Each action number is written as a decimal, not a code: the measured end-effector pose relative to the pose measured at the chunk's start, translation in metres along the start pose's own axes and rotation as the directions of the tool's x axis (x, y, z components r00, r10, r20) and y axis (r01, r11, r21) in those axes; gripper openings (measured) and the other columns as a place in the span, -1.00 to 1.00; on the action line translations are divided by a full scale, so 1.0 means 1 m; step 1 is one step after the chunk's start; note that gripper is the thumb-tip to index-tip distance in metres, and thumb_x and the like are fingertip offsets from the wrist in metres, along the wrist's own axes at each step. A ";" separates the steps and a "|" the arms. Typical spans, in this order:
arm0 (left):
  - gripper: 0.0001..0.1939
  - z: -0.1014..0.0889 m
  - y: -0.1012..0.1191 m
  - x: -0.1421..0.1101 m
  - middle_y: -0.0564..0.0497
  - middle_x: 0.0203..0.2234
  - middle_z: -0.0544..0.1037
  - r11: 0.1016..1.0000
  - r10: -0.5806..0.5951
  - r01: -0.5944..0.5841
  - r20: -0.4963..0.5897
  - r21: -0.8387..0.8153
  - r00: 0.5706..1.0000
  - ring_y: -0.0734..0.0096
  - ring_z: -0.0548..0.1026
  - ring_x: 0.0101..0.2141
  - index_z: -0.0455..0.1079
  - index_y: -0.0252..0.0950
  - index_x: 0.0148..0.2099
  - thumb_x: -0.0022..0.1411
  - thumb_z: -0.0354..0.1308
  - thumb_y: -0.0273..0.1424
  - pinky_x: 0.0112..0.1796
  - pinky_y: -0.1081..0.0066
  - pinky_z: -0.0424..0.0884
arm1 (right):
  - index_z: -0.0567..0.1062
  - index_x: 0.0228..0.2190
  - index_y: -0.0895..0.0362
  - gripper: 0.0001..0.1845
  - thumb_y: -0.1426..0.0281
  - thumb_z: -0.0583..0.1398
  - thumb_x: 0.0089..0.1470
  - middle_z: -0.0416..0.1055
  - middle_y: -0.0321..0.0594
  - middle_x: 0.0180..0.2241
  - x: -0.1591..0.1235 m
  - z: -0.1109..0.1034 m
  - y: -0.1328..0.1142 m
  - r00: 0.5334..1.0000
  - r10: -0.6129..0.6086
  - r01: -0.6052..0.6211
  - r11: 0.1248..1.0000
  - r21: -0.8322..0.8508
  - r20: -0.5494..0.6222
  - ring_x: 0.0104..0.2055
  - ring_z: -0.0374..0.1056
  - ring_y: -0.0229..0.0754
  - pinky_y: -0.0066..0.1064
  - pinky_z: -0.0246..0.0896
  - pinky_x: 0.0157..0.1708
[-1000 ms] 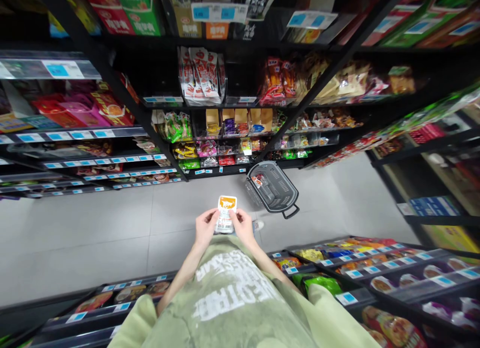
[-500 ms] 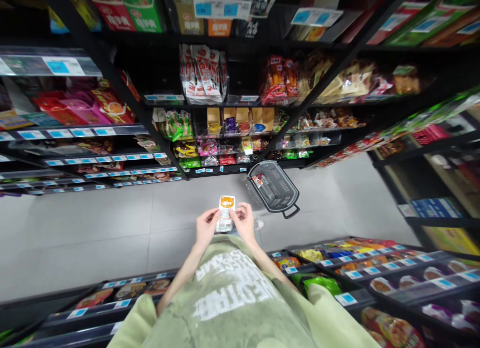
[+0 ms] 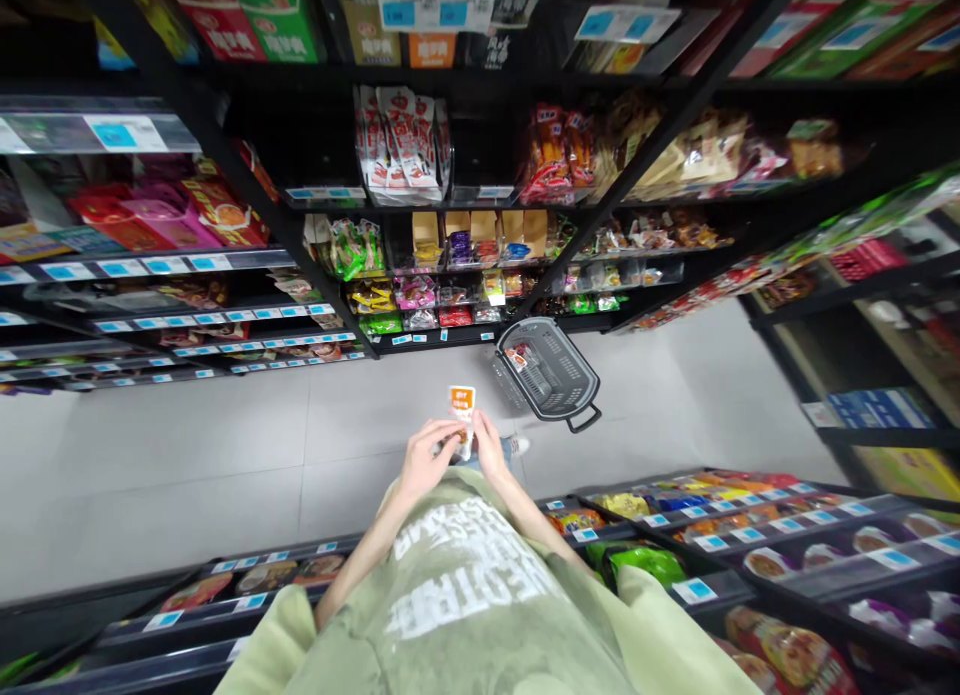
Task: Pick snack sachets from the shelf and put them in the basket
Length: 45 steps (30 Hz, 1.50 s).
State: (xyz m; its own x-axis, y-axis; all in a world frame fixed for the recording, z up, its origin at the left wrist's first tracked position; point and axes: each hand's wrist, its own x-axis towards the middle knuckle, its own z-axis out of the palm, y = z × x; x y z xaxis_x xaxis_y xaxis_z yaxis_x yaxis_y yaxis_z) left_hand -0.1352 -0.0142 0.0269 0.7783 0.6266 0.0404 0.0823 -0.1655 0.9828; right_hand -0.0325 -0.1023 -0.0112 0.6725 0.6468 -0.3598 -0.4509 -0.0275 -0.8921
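Both my hands hold a small snack packet (image 3: 462, 403) with an orange and white label, just in front of my chest. My left hand (image 3: 429, 457) grips its lower left side with curled fingers. My right hand (image 3: 488, 451) pinches its lower right side. The packet stands nearly edge-on, its top end pointing away from me. Beyond it a dark plastic shopping basket (image 3: 559, 370) sits on the grey tiled floor, with a few small packets inside.
Black store shelves full of packaged snacks stand ahead (image 3: 450, 245), to the left (image 3: 150, 275) and to the right (image 3: 862, 275). A lower shelf (image 3: 720, 535) with blue price tags runs close behind me. The grey floor aisle (image 3: 187, 455) stretches left.
The packet has turned from facing me flat to nearly edge-on, and my hands have shifted slightly right and closer together.
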 end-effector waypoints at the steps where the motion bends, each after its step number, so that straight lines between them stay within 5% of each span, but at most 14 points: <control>1: -0.78 0.001 -0.001 -0.001 -0.09 -0.17 0.61 1.000 0.005 -0.005 -0.035 0.010 0.999 0.23 0.52 -0.11 0.59 -0.17 -0.11 0.27 0.15 -0.34 0.03 0.22 0.39 | 0.49 -0.32 0.11 -0.54 -0.05 0.14 0.11 0.54 -0.13 -0.27 0.001 -0.001 0.002 1.000 -0.011 0.010 1.000 -0.011 -0.030 -0.25 0.44 -0.10 -0.32 0.37 -0.26; 7: -0.72 0.003 -0.019 0.003 -0.09 -0.15 0.50 0.994 -0.101 0.111 -0.318 0.016 0.943 0.36 0.52 -0.28 0.53 -0.22 -0.09 0.13 0.30 -0.29 -0.20 0.36 0.48 | 0.45 -0.43 0.12 -0.54 -0.04 0.16 0.10 0.48 -0.26 -0.46 -0.002 -0.003 0.005 0.993 -0.060 0.051 0.995 -0.087 -0.099 -0.45 0.35 -0.20 -0.41 0.29 -0.42; 11: -0.64 0.003 -0.031 0.006 -0.07 -0.33 0.59 0.933 -0.306 0.264 -0.155 -0.244 0.939 0.34 0.56 -0.33 0.49 -0.31 -0.08 0.15 0.26 -0.20 -0.30 0.40 0.50 | 0.44 -0.45 0.13 -0.52 -0.06 0.14 0.10 0.46 -0.26 -0.48 -0.005 -0.003 -0.001 0.989 -0.065 0.054 0.995 -0.082 -0.130 -0.49 0.32 -0.22 -0.42 0.26 -0.45; 14: -0.67 0.004 -0.032 0.004 -0.11 -0.31 0.64 0.905 -0.340 0.305 -0.073 -0.297 0.937 0.31 0.58 -0.33 0.53 -0.34 -0.20 0.15 0.25 -0.16 -0.28 0.38 0.51 | 0.44 -0.45 0.13 -0.52 -0.05 0.14 0.10 0.45 -0.26 -0.50 -0.006 -0.002 -0.006 0.986 -0.086 0.071 0.992 -0.105 -0.143 -0.50 0.30 -0.23 -0.43 0.24 -0.47; 20: -0.62 0.004 -0.031 0.002 -0.13 -0.31 0.65 0.882 -0.365 0.315 -0.087 -0.352 0.927 0.25 0.61 -0.29 0.51 -0.34 -0.17 -0.01 0.39 -0.24 -0.21 0.30 0.55 | 0.51 -0.40 0.13 -0.58 0.01 0.18 0.10 0.51 -0.22 -0.44 -0.007 -0.002 -0.009 0.990 -0.088 0.072 0.988 -0.135 -0.113 -0.43 0.37 -0.16 -0.40 0.30 -0.42; 26: -0.62 0.000 -0.037 0.006 -0.09 -0.35 0.65 0.896 -0.375 0.289 -0.225 -0.338 0.899 0.31 0.61 -0.33 0.50 -0.35 -0.14 -0.01 0.37 -0.28 -0.27 0.35 0.55 | 0.55 -0.19 0.10 -0.61 0.11 0.28 0.01 0.59 -0.18 -0.35 -0.010 -0.001 -0.009 0.999 -0.022 0.023 0.999 -0.035 0.027 -0.34 0.49 -0.05 -0.26 0.41 -0.29; 30: -0.63 -0.001 -0.039 0.006 -0.09 -0.35 0.65 0.905 -0.365 0.275 -0.259 -0.325 0.894 0.33 0.60 -0.34 0.51 -0.36 -0.12 0.00 0.35 -0.32 -0.26 0.37 0.54 | 0.55 -0.24 0.10 -0.68 0.18 0.29 -0.01 0.59 -0.20 -0.40 -0.011 0.002 -0.011 0.999 -0.031 0.031 0.999 -0.032 0.030 -0.38 0.49 -0.08 -0.26 0.41 -0.29; 38: -0.64 -0.001 -0.042 0.005 -0.10 -0.34 0.66 0.900 -0.375 0.291 -0.234 -0.325 0.897 0.30 0.62 -0.32 0.52 -0.35 -0.10 0.04 0.33 -0.31 -0.26 0.34 0.56 | 0.55 -0.30 0.13 -0.72 0.22 0.29 -0.03 0.58 -0.20 -0.47 -0.007 0.003 -0.007 1.000 -0.011 0.010 0.999 -0.033 -0.025 -0.46 0.48 -0.10 -0.30 0.40 -0.39; 45: -0.56 -0.002 -0.041 0.006 -0.15 -0.22 0.66 0.875 -0.356 0.303 -0.079 -0.377 0.931 0.22 0.63 -0.23 0.51 -0.34 -0.04 0.02 0.36 -0.29 -0.15 0.26 0.56 | 0.56 -0.27 0.14 -0.69 0.23 0.31 -0.06 0.55 -0.25 -0.51 -0.004 0.000 -0.004 0.996 -0.003 0.003 1.000 0.000 -0.091 -0.49 0.45 -0.14 -0.33 0.38 -0.40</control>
State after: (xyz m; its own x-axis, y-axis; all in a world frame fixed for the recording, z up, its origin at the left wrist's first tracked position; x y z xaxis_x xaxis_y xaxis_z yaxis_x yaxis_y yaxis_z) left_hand -0.1357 -0.0022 -0.0123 0.6458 0.7028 -0.2983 0.0734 0.3318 0.9405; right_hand -0.0333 -0.1045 -0.0060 0.7243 0.5750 -0.3804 -0.4491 -0.0252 -0.8931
